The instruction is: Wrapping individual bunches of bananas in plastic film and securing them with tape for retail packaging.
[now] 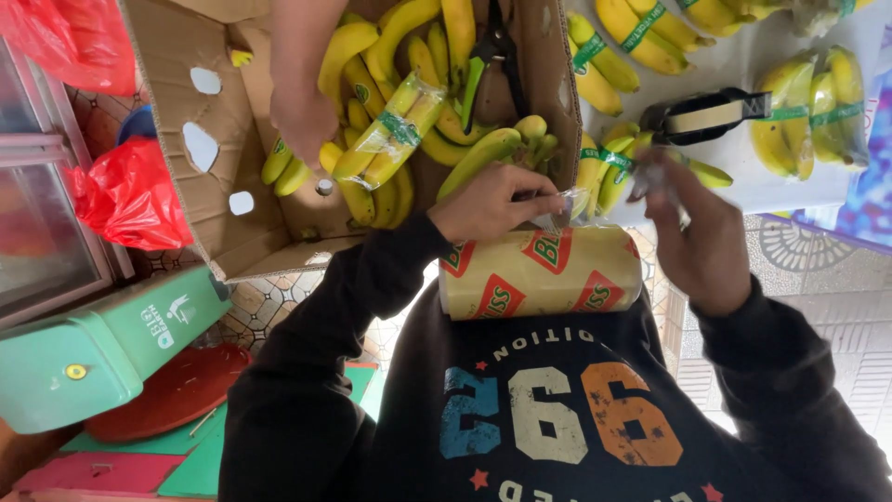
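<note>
Here, both hands pull clear film off a roll held against the chest.

The left hand (488,200) pinches the film's (569,206) edge; the right hand (701,232) is closed on its other end, at 1 o'clock from the yellow roll (541,271) with red diamond labels. Judging by this, wrapping is underway; next comes a bunch to wrap. Green-banded bananas (613,167) lie on the white tabletop (734,65) beside a black tape dispenser (706,116); another person's hand (302,116) reaches into the cardboard box (200,195) at 11 o'clock.

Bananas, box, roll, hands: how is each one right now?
Cardboard box: open, bananas inside.
Wrapped bunch: bagged, green band.
Plastic roll: lying on lap.
Left hand: pinching clear plastic.
Right hand: pinching clear plastic.
Another person's hand: reaching into box.
Tape dispenser: lying on table.
</note>
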